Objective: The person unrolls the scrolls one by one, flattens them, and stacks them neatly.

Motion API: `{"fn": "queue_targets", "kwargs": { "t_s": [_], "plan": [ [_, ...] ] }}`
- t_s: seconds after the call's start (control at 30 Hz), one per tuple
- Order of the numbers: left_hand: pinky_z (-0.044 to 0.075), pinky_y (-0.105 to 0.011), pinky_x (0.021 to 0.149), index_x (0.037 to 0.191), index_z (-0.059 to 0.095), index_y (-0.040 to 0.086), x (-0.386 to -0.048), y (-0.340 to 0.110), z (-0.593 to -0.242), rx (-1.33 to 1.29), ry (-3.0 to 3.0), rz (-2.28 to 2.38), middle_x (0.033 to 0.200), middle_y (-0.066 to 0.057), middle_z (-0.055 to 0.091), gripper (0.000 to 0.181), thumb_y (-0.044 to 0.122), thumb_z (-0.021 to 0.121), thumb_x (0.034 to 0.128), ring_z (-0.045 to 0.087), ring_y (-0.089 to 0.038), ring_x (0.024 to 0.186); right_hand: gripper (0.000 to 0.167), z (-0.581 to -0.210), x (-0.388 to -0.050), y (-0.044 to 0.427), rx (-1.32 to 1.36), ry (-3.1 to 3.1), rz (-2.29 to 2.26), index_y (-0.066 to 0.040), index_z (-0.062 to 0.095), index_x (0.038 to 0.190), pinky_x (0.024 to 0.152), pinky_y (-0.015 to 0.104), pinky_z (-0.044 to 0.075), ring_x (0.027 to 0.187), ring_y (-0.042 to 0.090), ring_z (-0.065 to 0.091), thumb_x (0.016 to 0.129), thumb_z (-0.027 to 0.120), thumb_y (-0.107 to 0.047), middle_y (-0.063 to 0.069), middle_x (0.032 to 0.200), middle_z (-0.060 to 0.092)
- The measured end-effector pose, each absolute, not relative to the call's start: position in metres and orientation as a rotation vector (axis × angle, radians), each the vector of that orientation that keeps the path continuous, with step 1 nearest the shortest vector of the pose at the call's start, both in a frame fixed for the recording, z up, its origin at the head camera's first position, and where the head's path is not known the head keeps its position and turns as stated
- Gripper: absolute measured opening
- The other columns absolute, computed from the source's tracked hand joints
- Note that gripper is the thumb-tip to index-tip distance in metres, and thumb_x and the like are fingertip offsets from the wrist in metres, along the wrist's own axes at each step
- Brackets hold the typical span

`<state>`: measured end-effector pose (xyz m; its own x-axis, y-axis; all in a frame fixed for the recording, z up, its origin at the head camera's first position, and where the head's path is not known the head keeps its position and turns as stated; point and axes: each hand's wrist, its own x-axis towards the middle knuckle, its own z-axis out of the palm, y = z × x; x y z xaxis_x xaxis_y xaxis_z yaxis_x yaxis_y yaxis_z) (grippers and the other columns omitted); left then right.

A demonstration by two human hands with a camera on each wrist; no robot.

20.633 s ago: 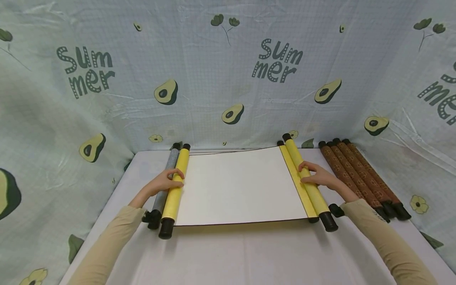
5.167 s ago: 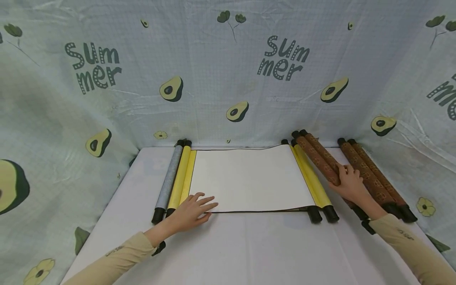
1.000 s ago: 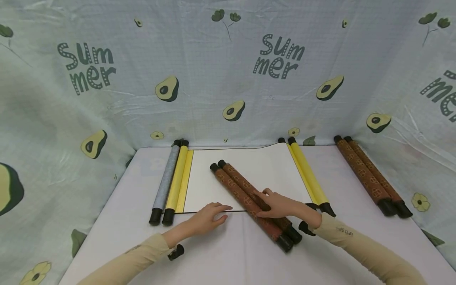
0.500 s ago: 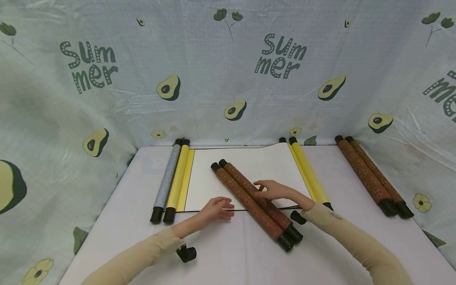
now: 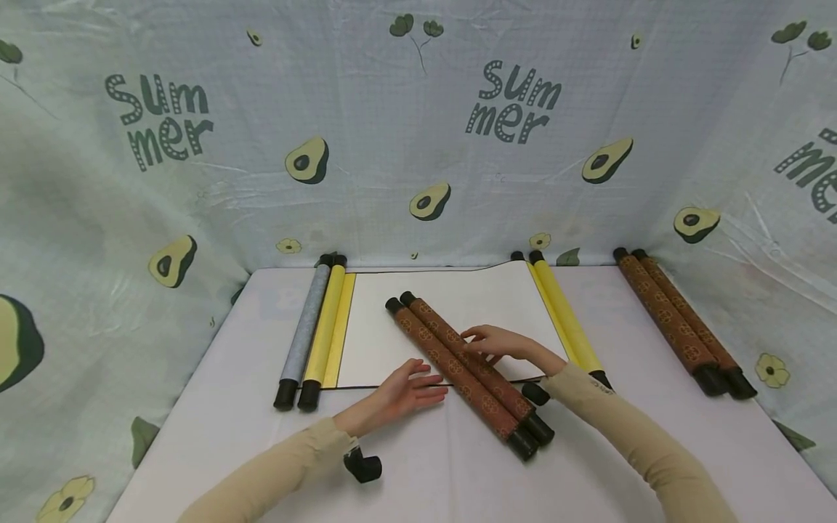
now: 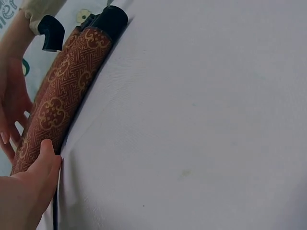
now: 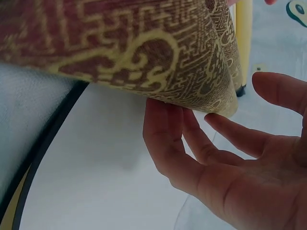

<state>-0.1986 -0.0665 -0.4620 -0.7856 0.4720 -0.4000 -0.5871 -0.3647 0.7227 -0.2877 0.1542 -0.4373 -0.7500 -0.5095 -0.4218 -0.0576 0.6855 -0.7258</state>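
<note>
Left hand (image 5: 407,392), fingers loosely extended, is now nearer two brown, gold-patterned, black-ended cylindrical rolls (image 5: 472,386); remotely, I see the right hand (image 5: 502,343), fingers relaxed, opposite, so both flank the pair lying diagonally across the white, dark-edged sheet (image 5: 375,330).

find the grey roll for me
In the head view, the grey roll lies on the left part of the table, just left of the yellow roll by the white sheet's left edge.

Soft, even light with faint shadows, wrist views dimmer.
</note>
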Motion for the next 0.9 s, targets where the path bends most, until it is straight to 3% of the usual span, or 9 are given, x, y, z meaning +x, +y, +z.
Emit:
{"fn": "queue_targets", "kwargs": {
  "t_s": [0.23, 0.5, 0.73, 0.9],
  "plan": [
    [0.024, -0.05, 0.105, 0.138, 0.004, -0.003, -0.203, -0.065, -0.466, -0.192, 1.14, 2.208, 0.14, -0.034, 0.018, 0.057, 0.026, 0.026, 0.0939, 0.022, -0.049, 0.127, 0.049, -0.438, -0.288, 0.152, -0.395, 2.259, -0.969, -0.003, 0.039, 0.133, 0.062, 0.03, 0.05, 0.085, 0.018, 0.056, 0.091, 0.047, -0.029, 0.017, 0.122, 0.051],
    [0.022, -0.049, 0.106, 0.137, 0.004, -0.009, -0.205, -0.062, -0.464, -0.179, 1.139, 2.227, 0.139, -0.037, 0.015, 0.054, 0.018, 0.022, 0.0935, 0.02, -0.052, 0.126, 0.048, -0.441, -0.289, 0.15, -0.377, 2.255, -0.934, 0.0, 0.04, 0.132, 0.064, 0.031, 0.05, 0.097, 0.023, 0.056, 0.092, 0.046, -0.027, 0.018, 0.123, 0.05],
    [0.024, -0.055, 0.103, 0.123, 0.022, -0.005, -0.207, -0.059, -0.461, -0.153, 1.172, 2.193, 0.135, -0.034, 0.018, 0.036, 0.015, 0.022, 0.0926, 0.022, -0.054, 0.124, 0.052, -0.44, -0.287, 0.148, -0.385, 2.241, -0.966, 0.002, 0.038, 0.132, 0.061, 0.031, 0.05, 0.095, 0.022, 0.057, 0.09, 0.051, -0.026, 0.022, 0.126, 0.046],
    [0.024, -0.062, 0.098, 0.12, 0.024, -0.001, -0.209, -0.06, -0.455, -0.174, 1.163, 2.194, 0.135, -0.029, 0.016, 0.032, 0.016, 0.025, 0.0928, 0.022, -0.057, 0.123, 0.056, -0.441, -0.282, 0.146, -0.354, 2.218, -1.042, 0.004, 0.036, 0.129, 0.062, 0.032, 0.051, 0.092, 0.021, 0.056, 0.087, 0.056, -0.027, 0.024, 0.125, 0.043]
  ]
}}
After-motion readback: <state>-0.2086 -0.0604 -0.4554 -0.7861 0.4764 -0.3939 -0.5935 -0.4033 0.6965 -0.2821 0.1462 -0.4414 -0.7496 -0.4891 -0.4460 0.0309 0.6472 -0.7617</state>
